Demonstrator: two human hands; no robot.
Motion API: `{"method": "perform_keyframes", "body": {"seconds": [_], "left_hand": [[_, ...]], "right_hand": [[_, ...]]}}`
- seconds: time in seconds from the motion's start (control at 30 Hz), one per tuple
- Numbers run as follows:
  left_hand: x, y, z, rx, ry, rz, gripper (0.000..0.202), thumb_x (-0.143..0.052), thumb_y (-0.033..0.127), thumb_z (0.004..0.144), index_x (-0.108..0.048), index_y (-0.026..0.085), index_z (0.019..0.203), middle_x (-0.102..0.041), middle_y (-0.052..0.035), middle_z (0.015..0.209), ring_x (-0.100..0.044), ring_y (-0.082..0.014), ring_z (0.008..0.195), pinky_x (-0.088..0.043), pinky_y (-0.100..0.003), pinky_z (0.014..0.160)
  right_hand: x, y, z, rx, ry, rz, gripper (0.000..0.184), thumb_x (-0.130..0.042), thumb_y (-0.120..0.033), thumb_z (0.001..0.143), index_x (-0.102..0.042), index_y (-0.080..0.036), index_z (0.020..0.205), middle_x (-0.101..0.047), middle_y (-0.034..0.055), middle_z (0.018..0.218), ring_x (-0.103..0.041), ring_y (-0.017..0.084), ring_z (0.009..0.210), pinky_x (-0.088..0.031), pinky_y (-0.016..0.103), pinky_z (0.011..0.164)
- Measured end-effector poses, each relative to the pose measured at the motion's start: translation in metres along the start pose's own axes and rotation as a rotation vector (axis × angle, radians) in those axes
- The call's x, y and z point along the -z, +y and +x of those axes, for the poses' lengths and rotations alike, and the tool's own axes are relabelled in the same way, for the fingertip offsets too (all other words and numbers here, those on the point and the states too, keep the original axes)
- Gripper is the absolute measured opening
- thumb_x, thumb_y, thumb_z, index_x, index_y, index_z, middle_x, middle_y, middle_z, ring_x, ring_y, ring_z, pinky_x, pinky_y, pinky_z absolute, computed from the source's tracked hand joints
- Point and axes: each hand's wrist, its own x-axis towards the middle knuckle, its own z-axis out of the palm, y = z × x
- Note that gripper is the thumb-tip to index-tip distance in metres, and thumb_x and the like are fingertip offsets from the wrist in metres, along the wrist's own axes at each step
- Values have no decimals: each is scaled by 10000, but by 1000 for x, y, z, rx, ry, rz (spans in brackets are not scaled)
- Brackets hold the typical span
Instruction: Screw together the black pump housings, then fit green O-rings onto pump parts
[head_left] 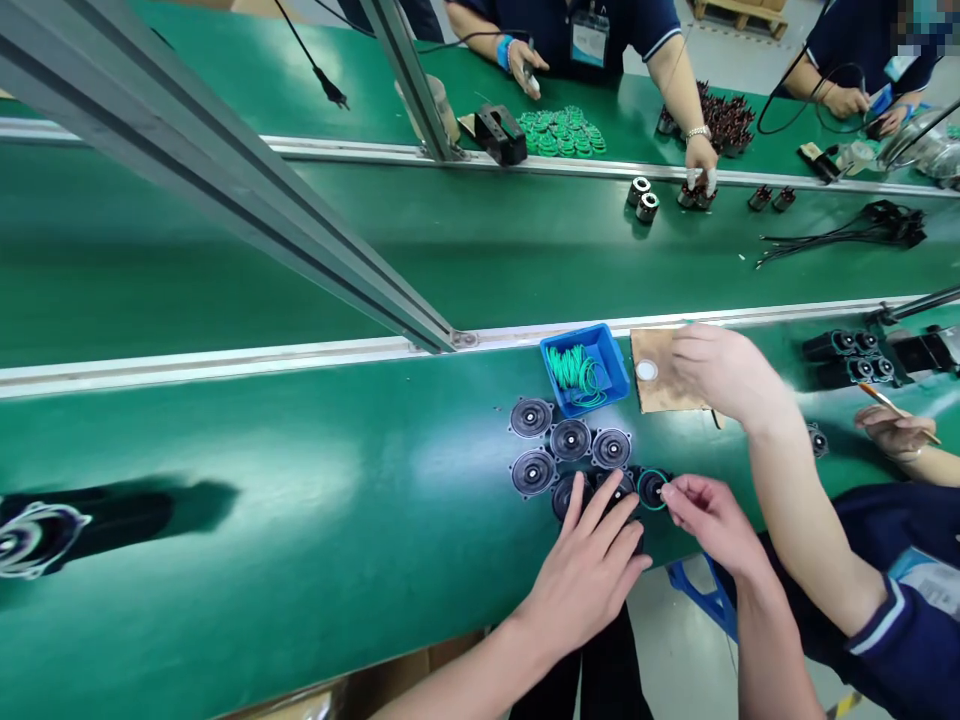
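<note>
My left hand (589,560) lies with fingers spread over black round housings, partly hiding a few of them. To its right, my right hand (709,512) pinches the edge of a thin green ring (643,478), which is at the top of a black round part. Whether the ring is seated cannot be made out. Several more black housings (570,440) with pale centres stand in a cluster beyond my left hand. Behind them is a blue bin (619,368) holding a bunch of green rings (571,370).
A co-worker's arm (780,490) reaches in from the right over a brown board (654,398). Another hand there holds a brush (881,400). A metal post (300,220) slants across the left. A black cylinder (112,525) lies at far left. People work opposite.
</note>
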Motion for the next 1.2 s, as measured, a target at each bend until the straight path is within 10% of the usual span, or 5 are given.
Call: {"method": "perform_keyframes", "body": {"seconds": [0.4, 0.53, 0.7, 0.9, 1.2], "left_hand": [[-7, 9, 15, 3, -92, 112, 293, -561, 401, 1061, -651, 152, 1188, -530, -181, 1603, -222, -423, 1632, -220, -839, 1261], [-8, 8, 15, -9, -98, 110, 299, -564, 402, 1060, -650, 152, 1200, -526, -178, 1608, -230, -414, 1632, -187, -837, 1274], [-8, 5, 15, -24, -129, 105, 295, -526, 423, 1075, -646, 167, 1158, -514, -153, 1625, -231, -397, 1635, -151, -833, 1285], [-4, 3, 19, -57, -169, 164, 399, -571, 505, 1046, -639, 149, 1211, -515, -171, 1621, -224, -405, 1635, -107, -836, 1287], [-1, 7, 22, -129, -198, 242, 703, -645, 704, 925, -613, 91, 1269, -498, -286, 1596, -195, -403, 1644, -123, -807, 1295]], "right_hand": [[-5, 29, -6, 111, 339, -150, 296, -668, -512, 1052, -650, -234, 950, -622, 18, 789, -598, 203, 654, -527, 322, 538], [3, 24, -12, 233, 167, -293, 463, -675, -491, 1053, -608, -230, 1430, -620, 110, 1207, -653, 226, 923, -611, 345, 768], [11, 30, -11, 300, 1, -467, 632, -724, -557, 1017, -518, -303, 1558, -541, 116, 1351, -658, 228, 937, -653, 370, 827], [9, 48, -4, 456, 101, -703, 568, -645, -525, 1078, -506, -319, 1589, -607, 119, 1273, -685, 280, 1081, -648, 395, 862], [-15, 86, -12, 801, 454, -704, 520, -746, -216, 1036, -569, -228, 1525, -671, 65, 901, -633, 192, 712, -542, 310, 629]]}}
